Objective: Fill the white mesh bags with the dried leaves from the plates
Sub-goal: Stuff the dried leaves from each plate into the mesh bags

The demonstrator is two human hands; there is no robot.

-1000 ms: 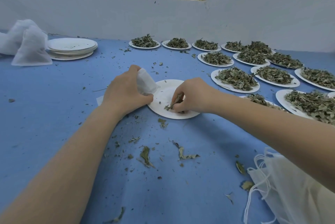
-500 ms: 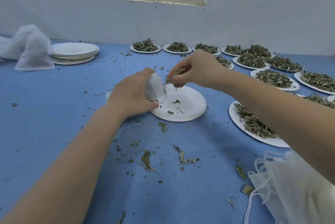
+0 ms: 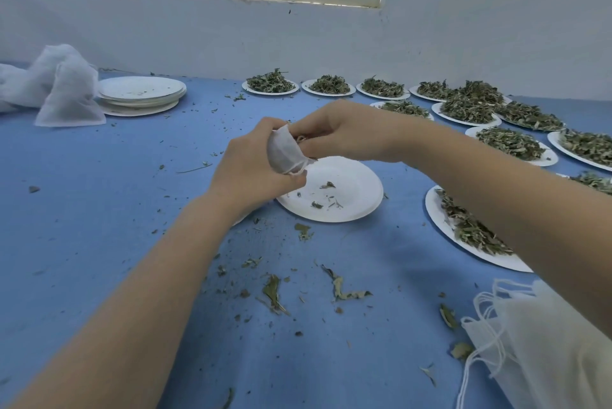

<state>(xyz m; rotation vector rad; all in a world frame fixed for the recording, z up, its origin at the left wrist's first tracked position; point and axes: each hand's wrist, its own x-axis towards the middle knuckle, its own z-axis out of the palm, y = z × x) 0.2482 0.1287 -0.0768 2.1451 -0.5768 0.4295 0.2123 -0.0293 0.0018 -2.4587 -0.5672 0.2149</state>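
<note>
My left hand (image 3: 251, 170) grips a small white mesh bag (image 3: 284, 153) above the left rim of a nearly bare white plate (image 3: 351, 206). My right hand (image 3: 344, 135) is at the bag's mouth, its fingertips pinching a few dried leaves there. Only a few leaf bits (image 3: 326, 185) lie on that plate. To the right stands a plate heaped with dried leaves (image 3: 470, 230), partly hidden by my right forearm.
Several more plates of leaves (image 3: 510, 144) line the back and right of the blue table (image 3: 82, 210). A stack of bare plates (image 3: 142, 94) and filled mesh bags (image 3: 66, 94) sit far left. Flat mesh bags (image 3: 536, 352) lie near right. Leaf crumbs (image 3: 341, 286) litter the table.
My right hand lifted off the plate with a pinch of leaves and moved left to the bag's mouth. My left hand raised the bag slightly.
</note>
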